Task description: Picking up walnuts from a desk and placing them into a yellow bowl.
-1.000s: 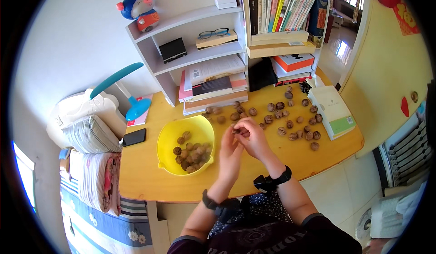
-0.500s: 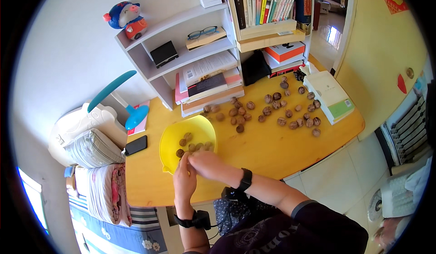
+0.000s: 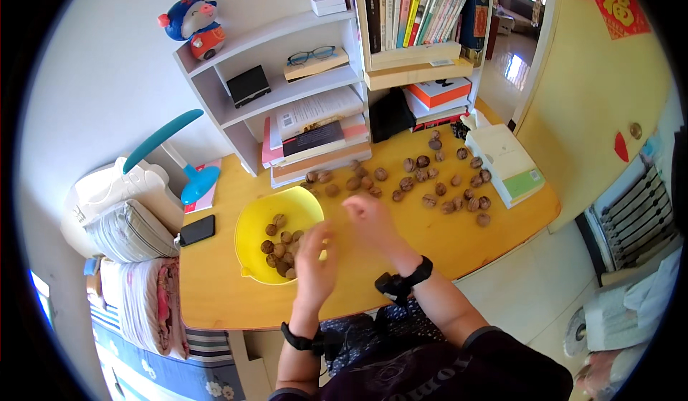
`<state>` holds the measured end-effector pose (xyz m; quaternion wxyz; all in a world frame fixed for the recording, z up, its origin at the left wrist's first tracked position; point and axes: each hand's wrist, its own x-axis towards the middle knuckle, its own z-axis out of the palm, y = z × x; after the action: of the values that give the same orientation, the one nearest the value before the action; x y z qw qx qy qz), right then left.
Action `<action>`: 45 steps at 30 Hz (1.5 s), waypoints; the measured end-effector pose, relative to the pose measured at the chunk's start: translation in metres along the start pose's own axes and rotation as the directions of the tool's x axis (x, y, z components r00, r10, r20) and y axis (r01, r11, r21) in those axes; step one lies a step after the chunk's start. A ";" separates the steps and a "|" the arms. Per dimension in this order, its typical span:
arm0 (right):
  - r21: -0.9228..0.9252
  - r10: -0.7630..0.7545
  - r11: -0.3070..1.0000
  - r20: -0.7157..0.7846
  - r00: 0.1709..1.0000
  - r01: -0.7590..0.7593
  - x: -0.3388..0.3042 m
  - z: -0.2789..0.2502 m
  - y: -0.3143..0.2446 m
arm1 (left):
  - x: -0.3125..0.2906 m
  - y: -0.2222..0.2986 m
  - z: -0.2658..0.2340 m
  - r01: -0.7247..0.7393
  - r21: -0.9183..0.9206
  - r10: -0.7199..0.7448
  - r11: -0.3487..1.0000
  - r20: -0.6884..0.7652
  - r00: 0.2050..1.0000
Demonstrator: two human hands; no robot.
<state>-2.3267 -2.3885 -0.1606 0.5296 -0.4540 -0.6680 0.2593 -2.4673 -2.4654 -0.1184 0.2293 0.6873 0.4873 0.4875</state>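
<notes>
I can't tell if the left hand (image 3: 315, 268), hiding part of the yellow bowl (image 3: 252, 223), or right hand (image 3: 374, 225) grips anything. Walnuts (image 3: 407, 184) lie inside and across the worktop (image 3: 444, 258), near stacked books (image 3: 326, 113) and a white-green box (image 3: 500, 156).

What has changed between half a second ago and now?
The right hand has parted from the left hand, moving rightward and farther out, from the yellow bowl toward the loose walnuts; the left shifted right, to the bowl's right edge. Whether either holds anything is unclear. Bowl, phone and lamp stayed put.
</notes>
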 end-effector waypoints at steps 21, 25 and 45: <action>-0.152 -0.010 0.988 0.107 0.994 0.027 -0.025 -0.008 0.095 | 0.012 -0.093 0.123 0.490 -0.690 -0.545 0.533 0.163 0.822; -0.120 0.047 0.992 0.093 0.995 -0.036 -0.011 -0.035 0.068 | 0.021 -0.059 0.128 0.403 -0.743 -0.495 0.534 0.111 0.862; -0.213 -0.118 0.908 0.695 0.710 0.360 0.002 0.071 -0.049 | -0.020 -0.065 -0.058 0.222 0.380 -0.244 0.898 0.010 0.970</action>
<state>-2.4101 -2.3993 -0.1414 0.2000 -0.3214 -0.9001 0.2158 -2.5492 -2.4650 -0.1538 0.1637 0.6689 0.6435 0.3341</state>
